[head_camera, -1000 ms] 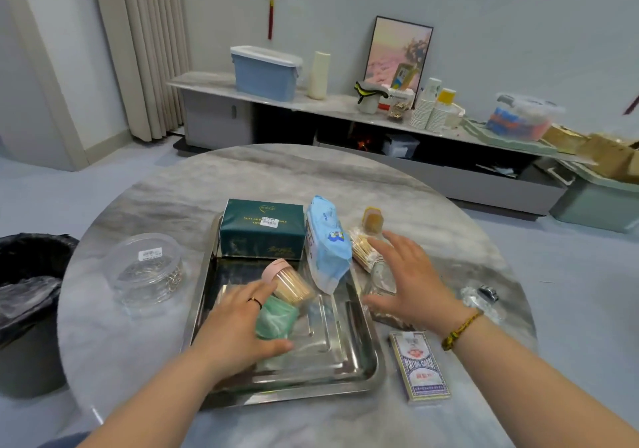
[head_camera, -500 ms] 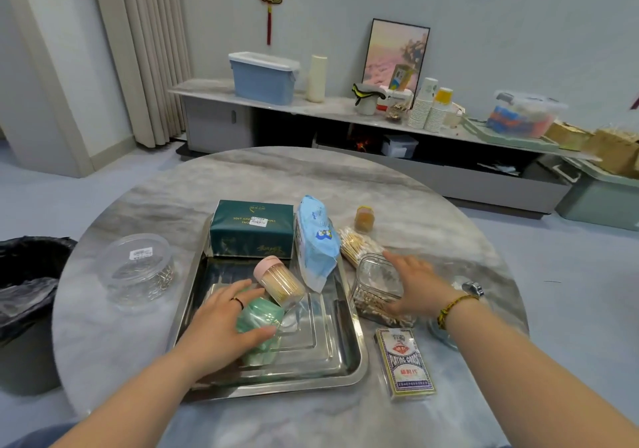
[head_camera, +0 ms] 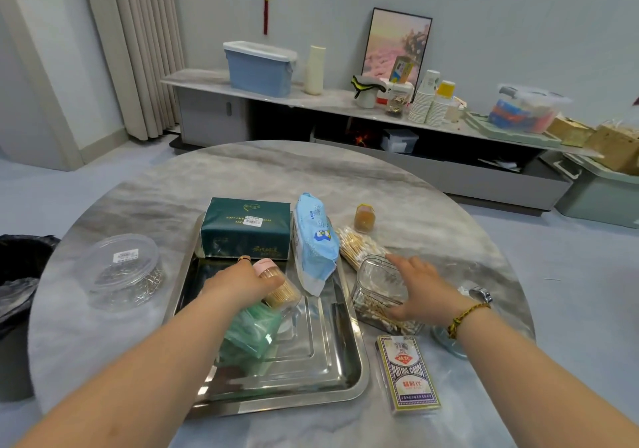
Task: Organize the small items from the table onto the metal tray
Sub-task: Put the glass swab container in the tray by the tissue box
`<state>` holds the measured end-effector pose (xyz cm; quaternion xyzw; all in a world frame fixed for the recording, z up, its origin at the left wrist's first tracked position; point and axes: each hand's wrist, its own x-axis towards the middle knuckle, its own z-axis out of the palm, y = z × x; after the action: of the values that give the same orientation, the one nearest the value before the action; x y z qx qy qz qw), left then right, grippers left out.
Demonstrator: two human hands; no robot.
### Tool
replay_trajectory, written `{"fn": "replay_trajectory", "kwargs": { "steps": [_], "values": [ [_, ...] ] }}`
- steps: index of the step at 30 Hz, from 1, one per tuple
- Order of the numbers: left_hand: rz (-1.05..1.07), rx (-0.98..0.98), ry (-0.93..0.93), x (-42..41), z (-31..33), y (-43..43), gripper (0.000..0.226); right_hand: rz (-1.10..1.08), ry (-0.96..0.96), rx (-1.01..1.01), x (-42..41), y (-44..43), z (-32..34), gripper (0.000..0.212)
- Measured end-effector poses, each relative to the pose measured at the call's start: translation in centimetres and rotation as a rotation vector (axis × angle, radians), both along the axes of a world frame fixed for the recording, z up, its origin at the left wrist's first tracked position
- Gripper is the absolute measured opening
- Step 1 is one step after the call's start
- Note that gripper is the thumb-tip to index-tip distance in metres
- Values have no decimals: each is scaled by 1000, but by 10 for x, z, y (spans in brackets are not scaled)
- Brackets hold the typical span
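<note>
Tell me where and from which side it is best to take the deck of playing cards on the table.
The deck of playing cards lies flat on the table, just right of the metal tray, apart from it. Probably best to come from above and pinch its two long edges: it is thin, and both edges show some free space. The right hand, now on the cotton swab box, is nearest.

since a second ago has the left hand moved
Yes. The left hand has slid off the green packet toward the dark green tissue box, onto the pink-capped toothpick jar.
</note>
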<state>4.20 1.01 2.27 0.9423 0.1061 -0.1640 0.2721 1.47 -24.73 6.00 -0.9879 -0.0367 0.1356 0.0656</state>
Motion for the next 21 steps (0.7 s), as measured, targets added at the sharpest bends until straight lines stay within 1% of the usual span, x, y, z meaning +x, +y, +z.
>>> {"fn": "replay_trajectory", "kwargs": {
  "steps": [2, 6, 10, 13, 17, 19, 21],
  "values": [
    [-25, 16, 32, 5, 2, -3, 62, 4, 1, -3, 2, 0, -1, 94],
    [-56, -18, 10, 5, 5, -17, 54, 15, -3, 2, 4, 0, -2, 93],
    [-135, -50, -42, -5, 8, -29, 59, 22, -3, 10, 4, -1, -1, 93],
    [-145, -71, -139, -19, 10, -39, 60, 40, 6, -18, 4, 0, 0, 93],
    [-267, -29, -352, -40, 4, -49, 60, 69, 20, -79, 6, 3, 1, 92],
    [-301, -10, -437, -47, 3, -49, 54, 60, 12, -57, 5, 2, 2, 91],
    [-315, -18, -459, -50, 2, -45, 49, 46, 3, -19, 3, 1, 2, 91]
  ]
}}
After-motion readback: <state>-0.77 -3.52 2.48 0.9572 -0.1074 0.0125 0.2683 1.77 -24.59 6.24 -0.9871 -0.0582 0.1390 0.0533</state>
